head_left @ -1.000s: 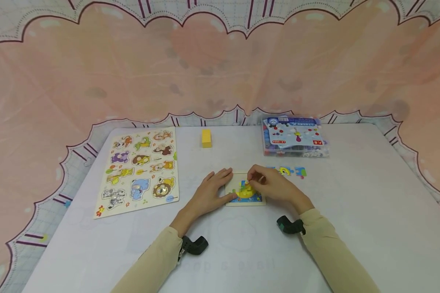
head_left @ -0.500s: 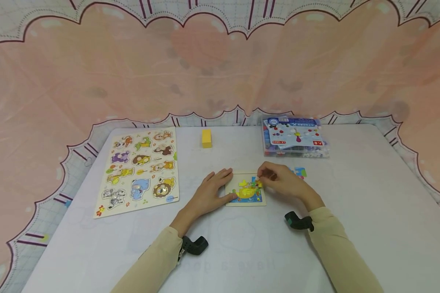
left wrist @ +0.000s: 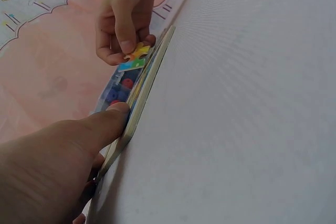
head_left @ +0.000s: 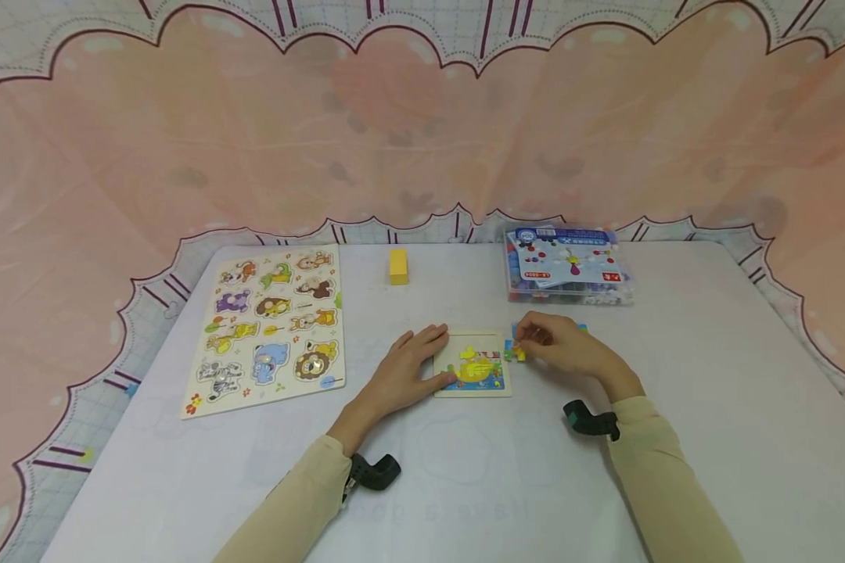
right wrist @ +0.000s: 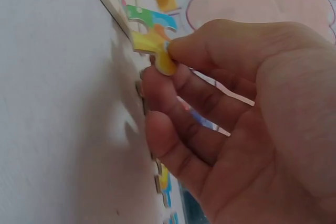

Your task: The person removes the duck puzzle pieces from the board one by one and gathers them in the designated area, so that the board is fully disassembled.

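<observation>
In the head view a small wooden jigsaw board (head_left: 472, 392) with a yellow and blue picture lies on the white table. My left hand (head_left: 406, 371) rests at the board's left side, fingers spread and fairly straight. Its thumb (left wrist: 113, 121) presses on the board's face in the left wrist view. Just right of the board, my right hand (head_left: 563, 344) pinches a jigsaw piece (right wrist: 152, 35) between thumb and fingers. The piece is yellow, orange, green and blue, with a knob, and is held tilted. More loose pieces (right wrist: 165, 179) lie behind the right hand, mostly hidden.
A larger animal peg puzzle (head_left: 264, 332) lies at the left. A yellow block (head_left: 397, 267) stands at the back, and a clear plastic case (head_left: 569, 266) with a printed label sits at the back right. A patterned cloth (head_left: 408, 141) hangs behind the table.
My right hand has moved rightward from over the board to beside it, with the jigsaw piece in its fingertips. More of the board's upper right now shows. The left hand has stayed put.
</observation>
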Demonstrator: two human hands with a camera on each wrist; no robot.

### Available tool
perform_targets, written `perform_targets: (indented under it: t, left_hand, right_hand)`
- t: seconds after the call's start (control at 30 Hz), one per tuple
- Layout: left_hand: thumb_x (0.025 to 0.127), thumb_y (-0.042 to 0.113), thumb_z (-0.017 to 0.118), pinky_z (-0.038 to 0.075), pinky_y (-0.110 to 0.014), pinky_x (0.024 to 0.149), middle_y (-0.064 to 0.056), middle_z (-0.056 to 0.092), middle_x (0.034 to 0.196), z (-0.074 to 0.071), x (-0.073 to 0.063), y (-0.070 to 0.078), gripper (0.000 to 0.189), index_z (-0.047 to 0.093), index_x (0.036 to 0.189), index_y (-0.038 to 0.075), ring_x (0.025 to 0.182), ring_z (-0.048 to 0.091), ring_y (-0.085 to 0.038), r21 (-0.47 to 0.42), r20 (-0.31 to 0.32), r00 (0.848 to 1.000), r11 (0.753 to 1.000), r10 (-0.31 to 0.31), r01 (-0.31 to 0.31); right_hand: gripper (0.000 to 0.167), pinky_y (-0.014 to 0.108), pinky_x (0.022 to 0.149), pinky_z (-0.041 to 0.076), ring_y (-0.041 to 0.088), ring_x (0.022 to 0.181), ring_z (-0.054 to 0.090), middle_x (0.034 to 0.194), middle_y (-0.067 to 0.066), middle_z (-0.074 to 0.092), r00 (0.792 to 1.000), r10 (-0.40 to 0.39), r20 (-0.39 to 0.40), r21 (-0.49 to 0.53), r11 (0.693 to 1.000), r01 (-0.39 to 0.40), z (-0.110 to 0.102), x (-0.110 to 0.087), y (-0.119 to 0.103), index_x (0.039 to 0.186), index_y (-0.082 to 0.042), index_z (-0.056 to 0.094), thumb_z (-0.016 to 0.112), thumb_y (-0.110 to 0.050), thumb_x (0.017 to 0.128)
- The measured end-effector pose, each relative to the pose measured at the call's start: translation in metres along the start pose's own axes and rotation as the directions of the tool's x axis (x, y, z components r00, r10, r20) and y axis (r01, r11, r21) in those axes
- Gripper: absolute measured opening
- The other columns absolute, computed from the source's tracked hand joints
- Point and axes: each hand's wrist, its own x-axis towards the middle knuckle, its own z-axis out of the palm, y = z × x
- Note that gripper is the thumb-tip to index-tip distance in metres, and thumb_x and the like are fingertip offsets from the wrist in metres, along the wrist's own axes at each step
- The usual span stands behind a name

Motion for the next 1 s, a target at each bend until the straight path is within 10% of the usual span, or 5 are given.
perform_targets:
  t: [1.0]
  left_hand:
    - [0.087, 0.043, 0.064, 0.014, -0.040, 0.120, -0.002, 0.035, 0.153, -0.0009, -0.0003, 0.0016, 0.069, 0.041, 0.143, 0.009, 0.143, 0.028, -0.019, -0.001, 0.001, 1.000, 1.000, 0.001, -0.001]
  right_hand:
    - [0.009, 0.022, 0.068, 0.042, 0.017, 0.081, 0.048, 0.087, 0.003, 0.057, 0.999, 0.039, 0.034, -0.093, 0.995, -0.036, -0.0047, -0.0027, 0.0061, 0.098, -0.010, 0.062, 0.062, -0.009, 0.090]
